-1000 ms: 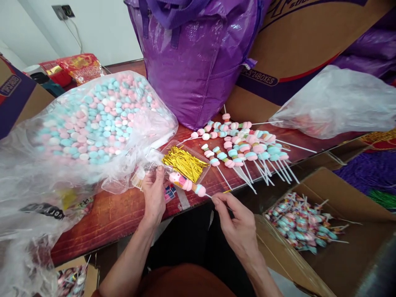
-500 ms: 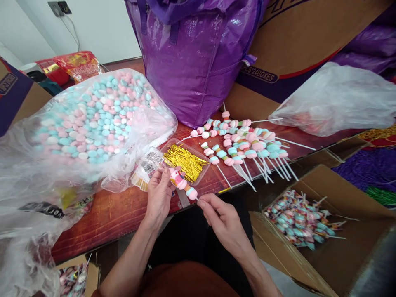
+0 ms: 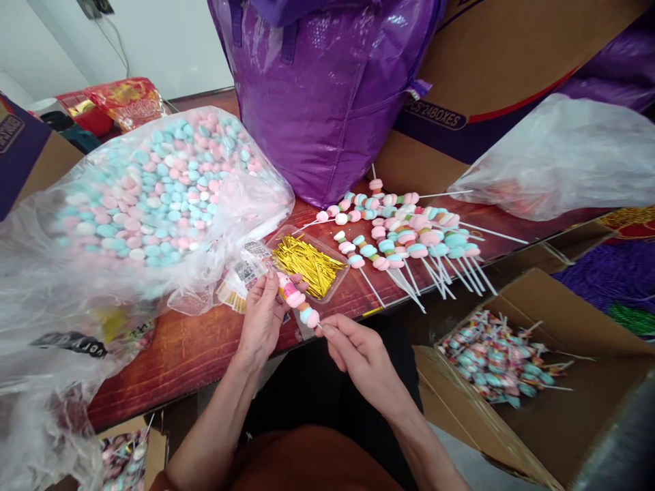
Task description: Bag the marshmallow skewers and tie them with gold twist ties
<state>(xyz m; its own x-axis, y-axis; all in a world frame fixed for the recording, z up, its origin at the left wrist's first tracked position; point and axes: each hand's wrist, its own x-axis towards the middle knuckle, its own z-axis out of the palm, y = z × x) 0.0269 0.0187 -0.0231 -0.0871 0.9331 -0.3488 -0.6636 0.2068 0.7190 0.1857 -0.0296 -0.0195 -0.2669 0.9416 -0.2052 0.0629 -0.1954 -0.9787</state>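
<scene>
A marshmallow skewer [image 3: 308, 315] with pink, blue and orange pieces is held between my two hands, over the table's front edge. My left hand [image 3: 263, 314] pinches its upper end, where a clear printed wrapper seems to cover some of the pieces. My right hand [image 3: 358, 349] has thumb and forefinger closed on the white stick at the lower end. Just beyond my left hand is a clear plastic tray [image 3: 335, 292] of gold twist ties [image 3: 310, 262]. Flat printed wrappers [image 3: 245, 273] lie left of the tray.
Unwrapped skewers [image 3: 409, 235] lie piled at right on the table [image 3: 179, 351]. A large bag of marshmallows [image 3: 168, 191] fills the left. Behind stands a purple bag [image 3: 317, 102]. Lower right, a cardboard box [image 3: 573, 416] holds wrapped skewers [image 3: 501, 354].
My right hand has moved slightly left toward my left hand, and the skewer has slid further into the wrapper. The view has shifted a little.
</scene>
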